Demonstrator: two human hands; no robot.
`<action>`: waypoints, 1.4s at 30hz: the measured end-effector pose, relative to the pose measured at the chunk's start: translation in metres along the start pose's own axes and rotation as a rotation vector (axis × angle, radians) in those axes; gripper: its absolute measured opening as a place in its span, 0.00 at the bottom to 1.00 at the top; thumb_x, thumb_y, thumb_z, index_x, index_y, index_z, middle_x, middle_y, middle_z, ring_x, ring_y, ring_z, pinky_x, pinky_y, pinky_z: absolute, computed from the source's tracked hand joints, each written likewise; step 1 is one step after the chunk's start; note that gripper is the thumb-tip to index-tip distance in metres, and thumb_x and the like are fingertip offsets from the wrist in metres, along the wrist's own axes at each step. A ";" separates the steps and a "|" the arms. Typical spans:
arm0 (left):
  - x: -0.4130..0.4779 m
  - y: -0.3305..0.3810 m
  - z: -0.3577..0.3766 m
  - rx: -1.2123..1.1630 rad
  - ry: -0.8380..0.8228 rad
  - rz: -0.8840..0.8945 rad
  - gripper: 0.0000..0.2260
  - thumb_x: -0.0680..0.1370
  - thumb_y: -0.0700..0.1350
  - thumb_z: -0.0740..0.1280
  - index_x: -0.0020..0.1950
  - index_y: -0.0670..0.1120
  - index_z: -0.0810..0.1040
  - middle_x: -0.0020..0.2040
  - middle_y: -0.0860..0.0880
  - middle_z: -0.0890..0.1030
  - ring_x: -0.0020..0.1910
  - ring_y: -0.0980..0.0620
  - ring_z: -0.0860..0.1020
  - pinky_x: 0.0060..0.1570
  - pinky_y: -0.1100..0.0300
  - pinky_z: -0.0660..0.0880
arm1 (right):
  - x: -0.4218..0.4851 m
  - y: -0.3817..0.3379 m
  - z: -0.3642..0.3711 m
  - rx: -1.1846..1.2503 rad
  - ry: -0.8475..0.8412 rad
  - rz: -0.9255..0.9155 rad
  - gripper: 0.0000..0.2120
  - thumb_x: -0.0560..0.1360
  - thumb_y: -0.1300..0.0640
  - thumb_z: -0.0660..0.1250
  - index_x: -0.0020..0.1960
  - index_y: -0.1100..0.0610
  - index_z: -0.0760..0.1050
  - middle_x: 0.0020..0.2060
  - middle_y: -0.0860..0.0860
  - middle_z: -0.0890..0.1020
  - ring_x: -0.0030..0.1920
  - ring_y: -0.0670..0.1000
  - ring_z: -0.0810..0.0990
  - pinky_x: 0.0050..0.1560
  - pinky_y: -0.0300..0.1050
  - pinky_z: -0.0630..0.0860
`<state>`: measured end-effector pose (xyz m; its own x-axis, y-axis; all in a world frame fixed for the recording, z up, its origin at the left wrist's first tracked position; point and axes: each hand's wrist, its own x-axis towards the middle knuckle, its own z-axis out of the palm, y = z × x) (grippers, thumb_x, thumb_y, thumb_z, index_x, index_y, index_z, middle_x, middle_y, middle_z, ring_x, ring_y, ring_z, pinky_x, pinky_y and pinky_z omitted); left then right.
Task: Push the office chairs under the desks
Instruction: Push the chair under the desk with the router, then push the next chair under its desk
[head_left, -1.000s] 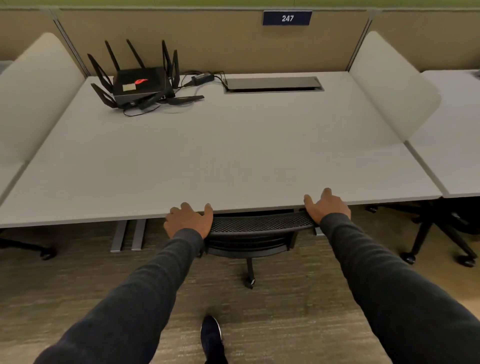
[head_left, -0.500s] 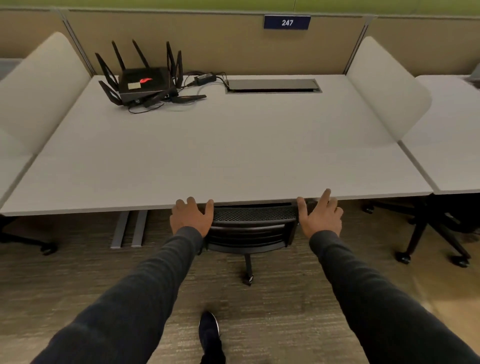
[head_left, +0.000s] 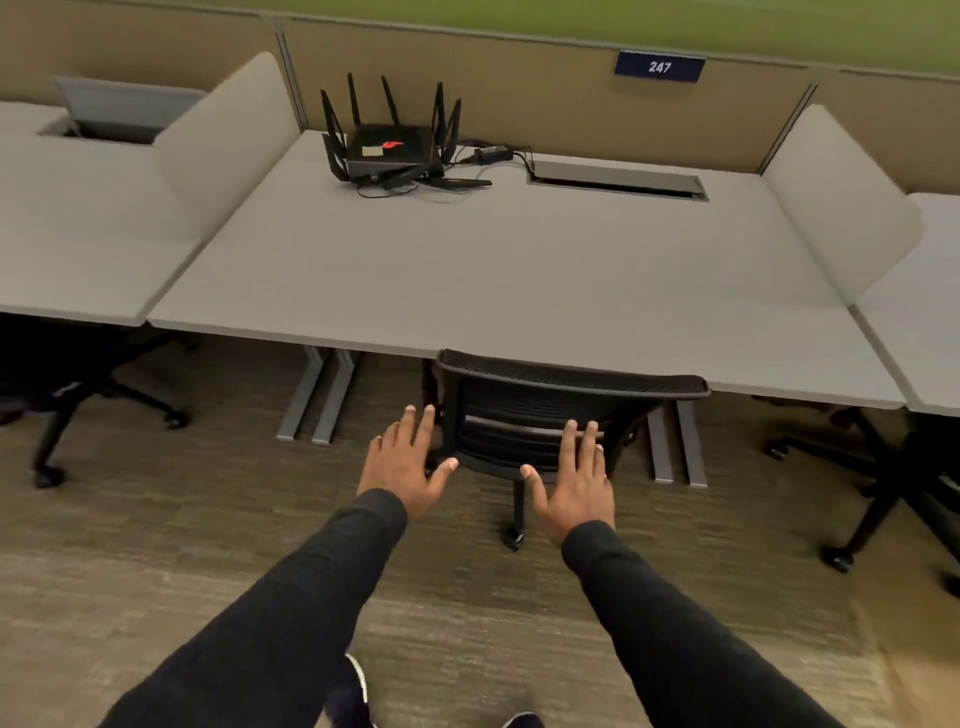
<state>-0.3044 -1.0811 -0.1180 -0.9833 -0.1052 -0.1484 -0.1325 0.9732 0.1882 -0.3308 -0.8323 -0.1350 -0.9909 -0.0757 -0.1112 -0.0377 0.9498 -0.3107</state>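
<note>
Chair (head_left: 545, 410) tucked under desk (head_left: 519, 270), just beyond both spread, empty hands (head_left: 405, 465) (head_left: 576, 480)

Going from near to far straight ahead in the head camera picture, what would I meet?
Dark sleeves → open hands (left hand, right hand) → black mesh chair → grey desk → black router → tan partition with the 247 sign.

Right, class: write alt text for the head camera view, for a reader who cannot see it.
Two open hands, left and right, hover just behind a black mesh chair whose backrest sits at the front edge of a grey desk. A black router stands at the desk's back, below a sign reading 247.
</note>
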 end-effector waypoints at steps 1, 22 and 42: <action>-0.005 -0.010 -0.004 -0.008 0.005 -0.002 0.43 0.73 0.71 0.40 0.83 0.50 0.45 0.83 0.43 0.51 0.78 0.42 0.58 0.75 0.46 0.58 | -0.006 -0.012 0.004 -0.012 -0.010 -0.013 0.43 0.78 0.30 0.50 0.82 0.51 0.36 0.81 0.56 0.38 0.80 0.62 0.50 0.75 0.61 0.60; -0.093 -0.420 -0.095 0.056 0.063 -0.115 0.39 0.77 0.69 0.45 0.83 0.50 0.47 0.83 0.45 0.52 0.80 0.43 0.54 0.77 0.43 0.53 | -0.086 -0.445 0.144 0.057 -0.159 -0.156 0.43 0.78 0.28 0.50 0.83 0.50 0.40 0.82 0.55 0.43 0.81 0.61 0.47 0.77 0.65 0.53; 0.013 -0.791 -0.172 0.079 0.114 -0.356 0.43 0.73 0.70 0.37 0.83 0.48 0.52 0.82 0.43 0.56 0.79 0.41 0.58 0.75 0.42 0.56 | 0.056 -0.828 0.263 0.040 -0.292 -0.363 0.42 0.79 0.29 0.49 0.82 0.50 0.38 0.82 0.57 0.44 0.81 0.62 0.47 0.77 0.63 0.52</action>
<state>-0.2342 -1.8871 -0.1023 -0.8857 -0.4571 -0.0814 -0.4625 0.8840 0.0678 -0.3215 -1.7028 -0.1323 -0.8367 -0.4885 -0.2477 -0.3644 0.8342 -0.4140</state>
